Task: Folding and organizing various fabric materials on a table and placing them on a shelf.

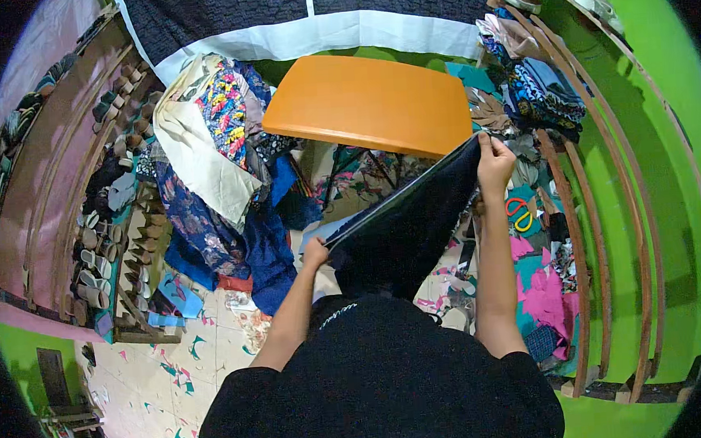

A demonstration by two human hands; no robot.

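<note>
Before one orange table (pixel 367 101), two hands (pixel 315 254) (pixel 496 166) hold one dark cloth (pixel 403 232) stretched between them.

From where I stand, toward six o'clock, small white script (pixel 338 315) crosses the black shirt (pixel 376 370); I can't make it out.

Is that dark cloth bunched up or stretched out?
Stretched out along one edge: the dark cloth runs straight between left hand and right hand. Lower down, cannot tell.
</note>
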